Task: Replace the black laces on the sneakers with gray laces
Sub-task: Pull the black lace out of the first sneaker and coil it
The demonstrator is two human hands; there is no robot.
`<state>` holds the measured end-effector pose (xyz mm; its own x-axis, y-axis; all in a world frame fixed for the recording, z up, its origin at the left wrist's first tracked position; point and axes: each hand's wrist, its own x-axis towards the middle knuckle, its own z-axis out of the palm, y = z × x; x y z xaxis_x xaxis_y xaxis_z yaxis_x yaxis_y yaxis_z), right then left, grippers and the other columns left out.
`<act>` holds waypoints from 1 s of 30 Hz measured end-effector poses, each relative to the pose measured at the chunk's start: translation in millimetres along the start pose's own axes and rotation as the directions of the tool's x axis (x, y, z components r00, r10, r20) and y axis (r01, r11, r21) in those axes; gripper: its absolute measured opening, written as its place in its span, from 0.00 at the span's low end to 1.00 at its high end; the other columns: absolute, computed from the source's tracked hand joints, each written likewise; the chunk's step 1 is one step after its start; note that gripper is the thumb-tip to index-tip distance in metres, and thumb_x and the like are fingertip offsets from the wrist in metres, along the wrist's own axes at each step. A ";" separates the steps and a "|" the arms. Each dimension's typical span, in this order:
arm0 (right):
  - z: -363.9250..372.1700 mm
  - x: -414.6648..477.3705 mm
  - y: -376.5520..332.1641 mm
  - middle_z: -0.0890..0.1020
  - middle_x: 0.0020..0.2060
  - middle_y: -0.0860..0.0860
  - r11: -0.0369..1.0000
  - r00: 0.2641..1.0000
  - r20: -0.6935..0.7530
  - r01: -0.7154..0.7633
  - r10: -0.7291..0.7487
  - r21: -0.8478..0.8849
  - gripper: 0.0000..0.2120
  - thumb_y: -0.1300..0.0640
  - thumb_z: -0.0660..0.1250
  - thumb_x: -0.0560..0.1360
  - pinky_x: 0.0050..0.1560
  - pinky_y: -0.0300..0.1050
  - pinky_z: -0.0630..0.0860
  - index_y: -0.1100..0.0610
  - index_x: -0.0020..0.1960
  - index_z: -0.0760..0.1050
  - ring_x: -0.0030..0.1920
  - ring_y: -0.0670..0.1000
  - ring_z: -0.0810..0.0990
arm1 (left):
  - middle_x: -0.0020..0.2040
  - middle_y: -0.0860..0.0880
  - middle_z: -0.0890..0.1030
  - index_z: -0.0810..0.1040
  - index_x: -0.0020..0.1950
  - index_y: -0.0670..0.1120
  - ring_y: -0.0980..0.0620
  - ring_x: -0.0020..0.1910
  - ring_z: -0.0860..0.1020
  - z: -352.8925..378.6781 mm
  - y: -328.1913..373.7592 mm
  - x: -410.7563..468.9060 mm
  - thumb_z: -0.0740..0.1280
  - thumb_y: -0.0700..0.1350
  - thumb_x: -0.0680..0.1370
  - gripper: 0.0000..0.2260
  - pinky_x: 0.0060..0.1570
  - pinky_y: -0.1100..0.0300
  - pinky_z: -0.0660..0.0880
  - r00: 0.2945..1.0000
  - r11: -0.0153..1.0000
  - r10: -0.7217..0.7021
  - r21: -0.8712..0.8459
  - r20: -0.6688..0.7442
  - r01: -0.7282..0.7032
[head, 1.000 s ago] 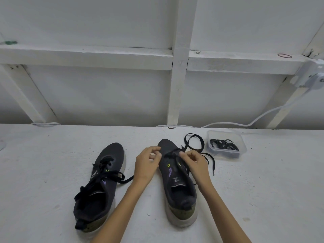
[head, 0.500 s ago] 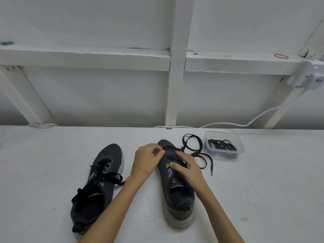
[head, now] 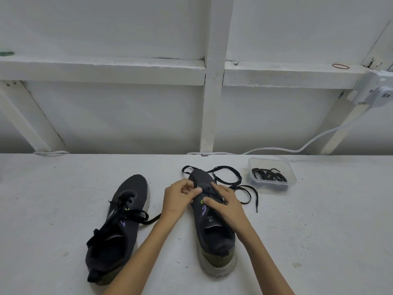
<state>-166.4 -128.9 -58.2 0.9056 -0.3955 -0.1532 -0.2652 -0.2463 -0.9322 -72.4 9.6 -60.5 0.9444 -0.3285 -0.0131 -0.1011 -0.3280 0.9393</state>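
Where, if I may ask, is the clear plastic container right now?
In the head view the clear container sits on the white table, right of the right-hand sneaker, near the wall.

I'm looking down on a white, slightly scuffed worktop (head: 63, 209) that meets a white panelled wall (head: 117, 116). A horizontal rail (head: 102, 70) crosses the wall, a vertical post (head: 213, 103) cuts through it, and a diagonal brace (head: 29, 120) slants down at the left. A red rubber band (head: 340, 66) lies on the rail at the right, near a white device (head: 376, 90). A white cable (head: 276, 149) runs from that device down along the worktop's far edge. A clear plastic tub (head: 268, 160) stands just below it.
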 end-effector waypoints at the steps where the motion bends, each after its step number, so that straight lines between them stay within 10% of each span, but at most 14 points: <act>1: -1.0 -0.8 -0.4 0.68 0.66 0.43 1.000 1.000 0.028 -0.003 0.003 0.008 0.29 0.48 0.74 0.72 0.65 0.37 0.62 0.46 0.71 0.71 0.67 0.43 0.68 | 0.33 0.52 0.80 0.78 0.39 0.48 0.59 0.26 0.76 -0.8 0.8 0.0 0.76 0.42 0.71 0.07 0.35 0.67 0.75 1.000 0.999 0.023 0.024 -0.003 -0.023; 10: -2.2 -3.6 -1.0 0.67 0.70 0.44 0.999 0.998 0.061 -0.034 0.033 0.015 0.28 0.52 0.72 0.73 0.60 0.35 0.63 0.46 0.71 0.71 0.63 0.42 0.68 | 0.32 0.51 0.81 0.81 0.40 0.46 0.60 0.29 0.78 -23.8 34.4 23.4 0.74 0.41 0.73 0.03 0.37 0.71 0.74 0.956 0.984 0.132 -0.080 -0.263 -0.158; 16: 1.6 -2.3 0.3 0.65 0.72 0.45 0.999 0.999 0.040 -0.031 0.033 -0.031 0.29 0.49 0.72 0.74 0.62 0.35 0.61 0.45 0.72 0.69 0.66 0.42 0.68 | 0.37 0.52 0.79 0.80 0.46 0.44 0.57 0.34 0.75 10.5 -0.3 -1.5 0.77 0.46 0.70 0.10 0.39 0.67 0.75 0.990 0.993 -0.069 -0.101 -0.119 0.057; 23: 0.5 3.6 -0.5 0.57 0.78 0.43 0.992 0.992 0.122 0.025 -0.009 -0.127 0.33 0.44 0.70 0.72 0.70 0.39 0.55 0.42 0.75 0.64 0.76 0.45 0.57 | 0.37 0.47 0.81 0.80 0.43 0.42 0.60 0.30 0.76 3.3 5.6 6.4 0.73 0.39 0.73 0.03 0.32 0.71 0.73 0.995 0.999 0.037 -0.006 -0.091 -0.038; 30: 2.7 4.1 4.8 0.58 0.76 0.38 0.980 0.996 0.082 -0.001 0.018 -0.197 0.40 0.31 0.61 0.61 0.76 0.55 0.56 0.37 0.73 0.65 0.77 0.50 0.56 | 0.36 0.49 0.79 0.78 0.45 0.44 0.60 0.28 0.77 -25.1 26.4 34.8 0.70 0.43 0.77 0.04 0.42 0.54 0.78 0.938 0.961 -0.023 -0.266 -0.345 -0.074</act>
<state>-163.0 -129.4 -64.2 0.9248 -0.3259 -0.1964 -0.3266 -0.4154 -0.8489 -34.3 11.7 -27.6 0.9964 0.0045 0.0847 -0.0844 -0.0556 0.9949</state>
